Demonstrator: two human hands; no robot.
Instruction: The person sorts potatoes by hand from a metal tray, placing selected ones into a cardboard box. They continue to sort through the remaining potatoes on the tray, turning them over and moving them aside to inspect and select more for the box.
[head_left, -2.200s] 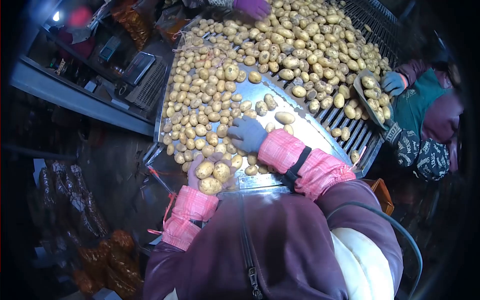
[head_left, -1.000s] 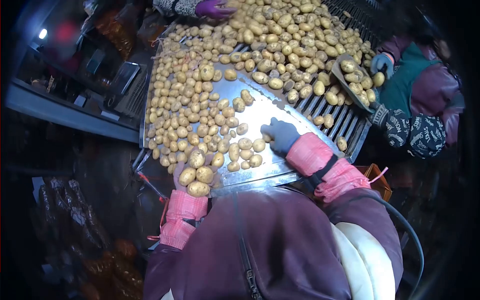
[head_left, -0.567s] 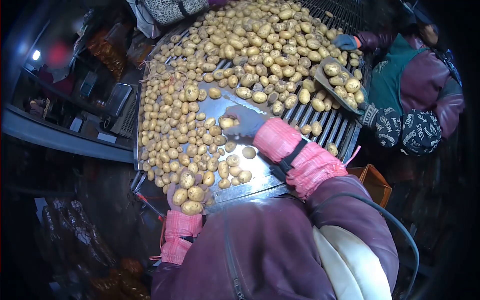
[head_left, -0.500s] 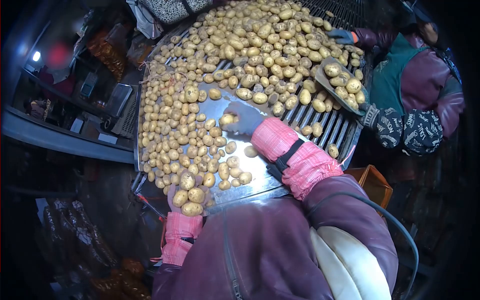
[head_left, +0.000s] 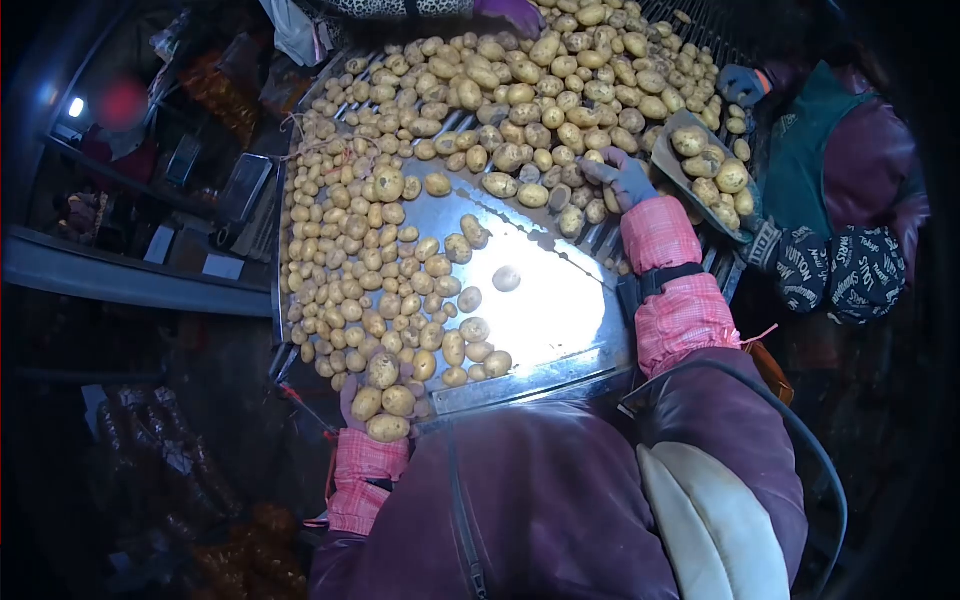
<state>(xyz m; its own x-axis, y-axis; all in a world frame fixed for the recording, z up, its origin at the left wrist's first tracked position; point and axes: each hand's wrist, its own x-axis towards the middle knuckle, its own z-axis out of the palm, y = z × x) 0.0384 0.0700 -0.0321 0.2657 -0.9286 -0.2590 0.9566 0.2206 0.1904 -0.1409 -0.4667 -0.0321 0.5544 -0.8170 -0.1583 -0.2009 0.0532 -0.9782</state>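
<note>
Several large potatoes [head_left: 386,402] rest in my left hand [head_left: 350,398], which is curled round them at the table's lower left edge. My gloved right hand [head_left: 622,182] reaches over the big potato pile [head_left: 560,95]. Its fingers are apart over potatoes between the pile and a co-worker's scoop, and nothing is seen held in it. Smaller potatoes [head_left: 350,250] cover the left side of the metal table [head_left: 560,320]. A single potato [head_left: 507,278] lies on the bright metal sheet.
At the right, a co-worker [head_left: 870,160] holds a scoop [head_left: 745,235] loaded with potatoes, one gloved hand [head_left: 742,86] by the pile. Another person's purple-gloved hand [head_left: 512,14] is at the top edge. A metal rail [head_left: 140,275] runs along the left.
My right hand has moved up and right from the metal sheet to the pile; the potato it held is no longer in it. A purple-gloved hand has appeared at the top.
</note>
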